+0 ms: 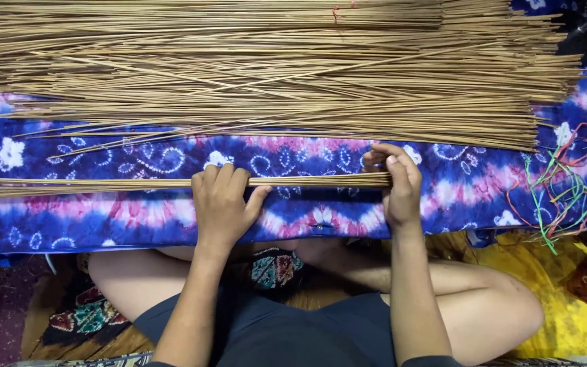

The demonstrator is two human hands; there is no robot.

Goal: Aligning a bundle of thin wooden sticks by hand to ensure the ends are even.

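Both hands work a small bundle of thin sticks (171,183) that lies lengthwise across a blue, pink and white tie-dyed cloth (456,197), just in front of the person's crossed legs; the left hand (222,204) lies flat over the bundle near its middle, fingers together and thumb spread, pressing down rather than closing round it; the right hand (397,187) stands at the bundle's right-hand end, fingers curled and thumb close, cupped against the stick tips so that they sit level with one another; neither hand is clamped fully round the sticks, and the 2 hands are well apart along the bundle's length; judging from how things lie, only this 1 slim bundle has been drawn off and squared at its end, and no tie shows around it; far more remains, since a broad loose heap of the same sticks (273,75) covers the far side of the cloth, with a few strays (103,136) slanting between heap and bundle; to the right, near the cloth's edge, lies a tangle of red, green and yellow strings (565,190); beneath it shows a yellow cloth (558,319).
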